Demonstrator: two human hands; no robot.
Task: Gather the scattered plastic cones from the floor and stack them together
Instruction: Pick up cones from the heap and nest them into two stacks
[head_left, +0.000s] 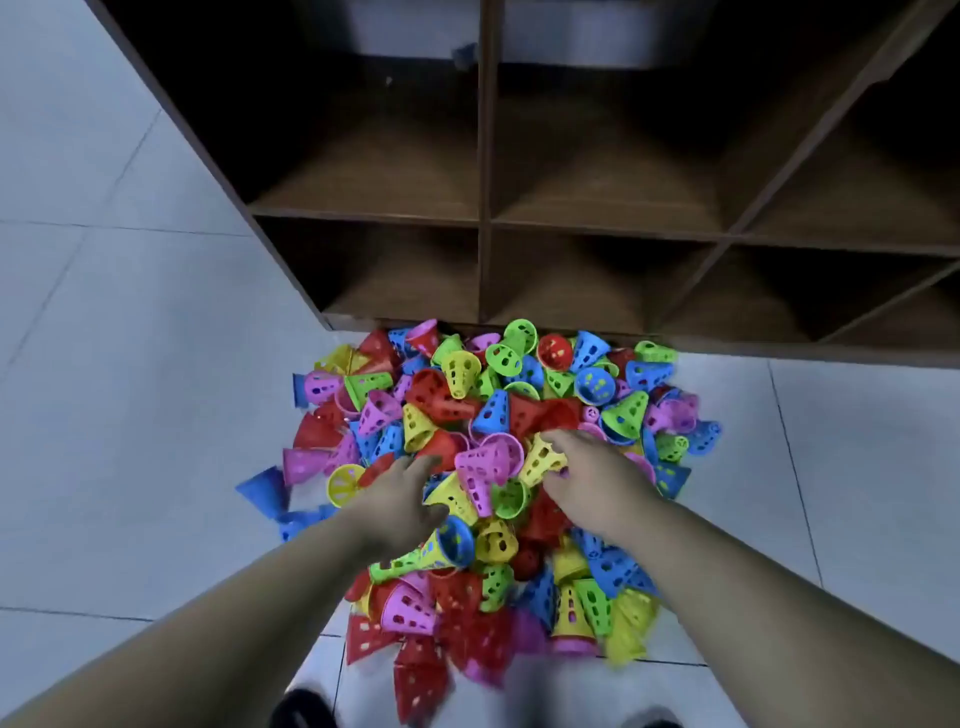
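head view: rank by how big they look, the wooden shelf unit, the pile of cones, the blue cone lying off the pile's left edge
1. wooden shelf unit
2. pile of cones
3. blue cone

The shelf unit runs past the frame, so its full size is not shown.

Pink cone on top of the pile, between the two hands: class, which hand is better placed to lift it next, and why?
Probably the left hand: its fingertips lie beside the pink cone, apparently free. The right hand already touches a yellow cone.

Left hand (410, 499), right hand (587, 475) outstretched
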